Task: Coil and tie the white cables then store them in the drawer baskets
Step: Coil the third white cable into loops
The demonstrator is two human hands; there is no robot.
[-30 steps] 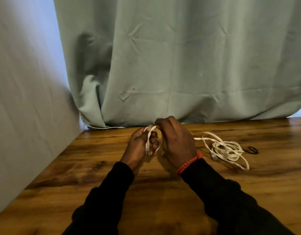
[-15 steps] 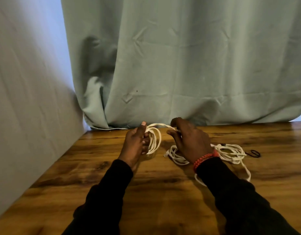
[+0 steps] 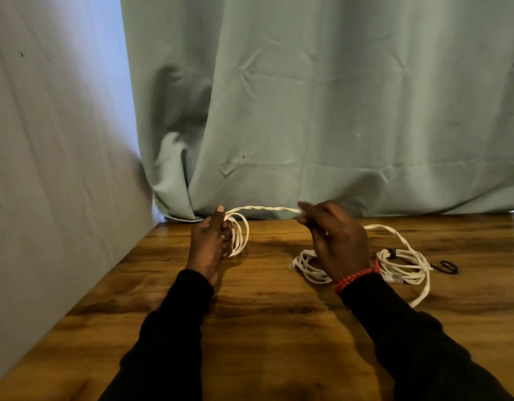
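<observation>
Now two hands (image 3: 209, 241) (image 3: 338, 241) hold one white cable (image 3: 267, 209) taut between them.

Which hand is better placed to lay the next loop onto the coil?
Right. The right hand pinches the free cable stretched toward the coil, while the left hand grips that coil.

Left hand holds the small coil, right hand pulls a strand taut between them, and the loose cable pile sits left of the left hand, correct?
Not quite. In the head view the loose cable pile lies by the right hand, not left of the left hand. The small coil and taut strand are as stated.
</observation>
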